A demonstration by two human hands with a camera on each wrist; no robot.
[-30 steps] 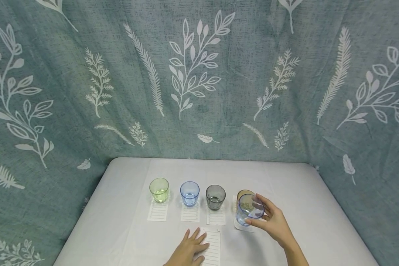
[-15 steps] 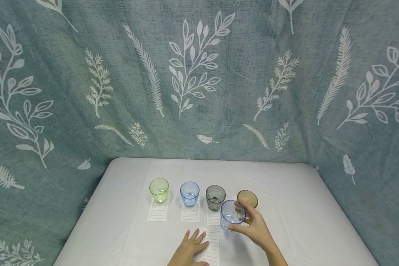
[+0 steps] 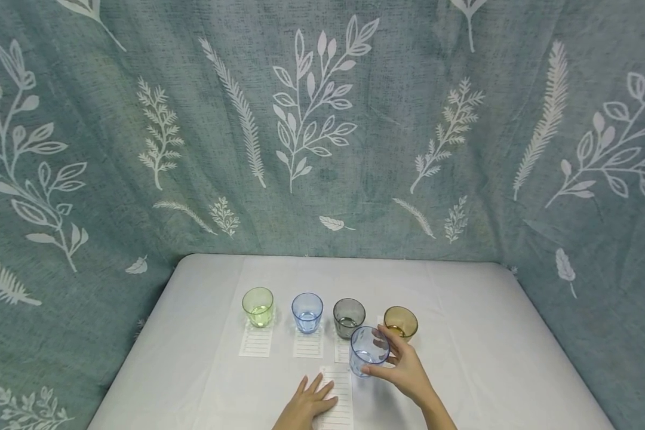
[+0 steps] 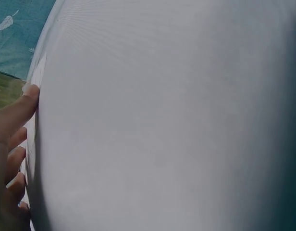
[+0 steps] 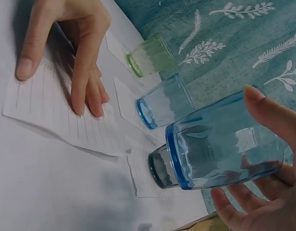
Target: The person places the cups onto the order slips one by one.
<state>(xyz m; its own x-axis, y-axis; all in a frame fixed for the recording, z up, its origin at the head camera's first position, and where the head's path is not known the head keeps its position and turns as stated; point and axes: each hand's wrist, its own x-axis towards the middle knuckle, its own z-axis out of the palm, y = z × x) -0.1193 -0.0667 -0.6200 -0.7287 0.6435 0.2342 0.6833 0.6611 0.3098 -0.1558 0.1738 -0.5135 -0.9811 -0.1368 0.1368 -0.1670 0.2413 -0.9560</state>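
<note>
A pale blue glass is gripped at its side between the thumb and fingers of my right hand. In the right wrist view the held glass is raised off the table, its base toward the cloth. My left hand lies with fingers spread and fairly straight on a lined paper slip. Behind the held glass, a grey glass and an amber glass stand upright. Another blue glass and a green glass stand in the same row, farther left.
Lined slips such as this paper lie before the standing glasses; the amber one's slip is mostly hidden. Everything is on a white-clothed table. A green leaf-patterned curtain hangs behind and at both sides.
My right hand has brought the blue glass leftward and slightly nearer, from in front of the amber glass to in front of the grey one. The slip under my left hand has shifted slightly left.
</note>
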